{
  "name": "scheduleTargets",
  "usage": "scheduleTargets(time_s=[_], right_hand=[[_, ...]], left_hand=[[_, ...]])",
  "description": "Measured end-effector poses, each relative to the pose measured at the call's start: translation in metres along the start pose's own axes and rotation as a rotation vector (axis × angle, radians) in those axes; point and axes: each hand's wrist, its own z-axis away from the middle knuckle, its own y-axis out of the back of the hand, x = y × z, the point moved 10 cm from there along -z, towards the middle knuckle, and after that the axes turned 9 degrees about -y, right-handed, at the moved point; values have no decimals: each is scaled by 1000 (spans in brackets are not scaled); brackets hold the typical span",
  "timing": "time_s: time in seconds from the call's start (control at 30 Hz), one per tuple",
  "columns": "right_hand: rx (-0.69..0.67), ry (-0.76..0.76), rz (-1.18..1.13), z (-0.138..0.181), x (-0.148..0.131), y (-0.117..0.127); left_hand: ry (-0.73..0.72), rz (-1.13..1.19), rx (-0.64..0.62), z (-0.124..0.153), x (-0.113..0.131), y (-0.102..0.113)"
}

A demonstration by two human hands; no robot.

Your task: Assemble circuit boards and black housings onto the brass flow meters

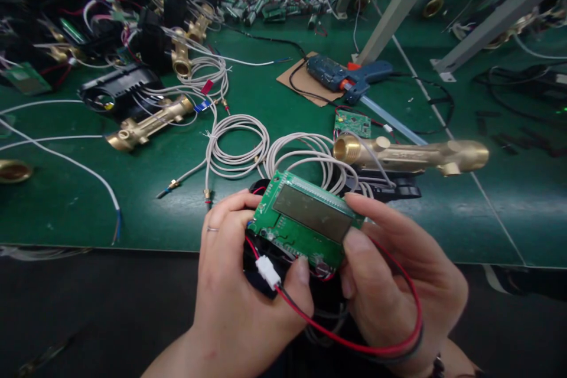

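A green circuit board (pixel 266 221) with a grey LCD screen (pixel 312 211) is held tilted between both hands, just in front of the bench edge. My left hand (pixel 234 271) is closed around its left side and the dark part beneath, thumb on the lower edge. With thumb and fingers, my right hand (pixel 385 266) pinches the board's right end. A white connector (pixel 268 272) on red and black wires (pixel 345 331) hangs by my left thumb, and the wires loop across my right hand. The part under the board is mostly hidden.
Coiled grey cables (pixel 239 144) and a brass pipe body (pixel 416 155) lie just beyond my hands. Behind them are a blue glue gun (pixel 345 74) on cardboard (pixel 296 84) and a small circuit board (pixel 353 123). Black housings (pixel 119 91) and brass fittings crowd the left; metal posts (pixel 398 9) stand right.
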Motion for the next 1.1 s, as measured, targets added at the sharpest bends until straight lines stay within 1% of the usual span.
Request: scheduleTargets(time_s=[0.13,0.2,0.27,0.37,0.4,0.43,0.5,0.57,0.6,0.67,0.7,0.77,0.83,0.9,0.93,1.03,1.07,1.1], right_hand=[[-29,4,-8,0,2,-3],[-38,-2,-27,-2,4,-4],[-61,-21,-62,-5,6,-6],[-106,-60,-129,-10,9,-13],[-102,-46,-132,-11,7,-13],[-86,-2,-118,-13,2,-12],[-73,147,-55,-14,-14,-13],[-157,263,-18,-17,-26,-21],[-228,275,-32,-21,-28,-27],[-336,221,-117,-31,-25,-33],[-346,178,-175,-37,-22,-32],[-322,85,-268,-47,-11,-28],[-322,-9,-302,-52,1,-30],[-356,-76,-288,-52,10,-37],[-349,-84,-267,-51,13,-38],[-259,-60,-219,-51,14,-33],[-279,-78,-231,-51,16,-36],[-350,-123,-263,-49,21,-44]], left_hand=[[15,8,10,3,-2,1],[4,34,-10,3,-6,1],[-52,95,-77,1,-11,0],[-203,179,-243,-8,-17,-5],[-245,190,-289,-11,-19,-6],[-275,199,-318,-15,-22,-6],[-301,236,-310,-24,-27,-3],[-300,284,-229,-30,-30,5],[-289,291,-174,-31,-32,9],[-232,260,-40,-29,-41,20],[-186,239,39,-26,-49,27],[-58,259,195,-17,-69,42],[86,389,322,-6,-90,51],[200,521,390,2,-104,55],[236,556,415,5,-106,56],[334,607,523,11,-104,65],[375,646,576,13,-103,68],[415,696,626,15,-103,70]])
